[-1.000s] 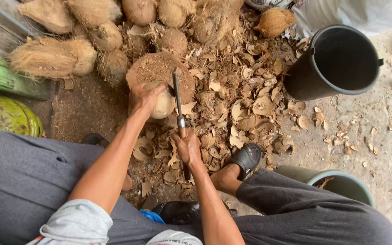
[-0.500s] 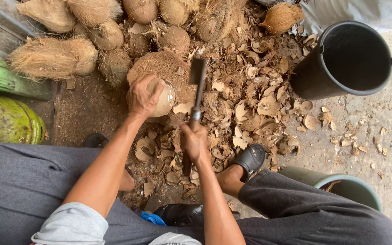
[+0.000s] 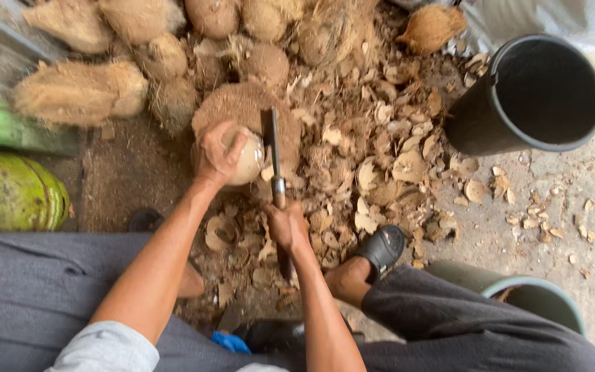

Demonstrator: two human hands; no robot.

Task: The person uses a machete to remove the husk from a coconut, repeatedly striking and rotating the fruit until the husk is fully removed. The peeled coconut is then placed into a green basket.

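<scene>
Husked coconuts (image 3: pixel 139 41) crowded the far side, and loose shell chips (image 3: pixel 380 172) littered the ground to the right up to the black bucket (image 3: pixel 473 124). A green gas cylinder (image 3: pixel 8 193) blocked the left. Bare dirt (image 3: pixel 115 172) between cylinder and the hands lay open.

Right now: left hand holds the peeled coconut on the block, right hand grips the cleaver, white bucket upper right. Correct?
Not quite. The head view shows the bucket is black, not white. The rest holds: left hand on the peeled coconut, right hand gripping the cleaver.
</scene>
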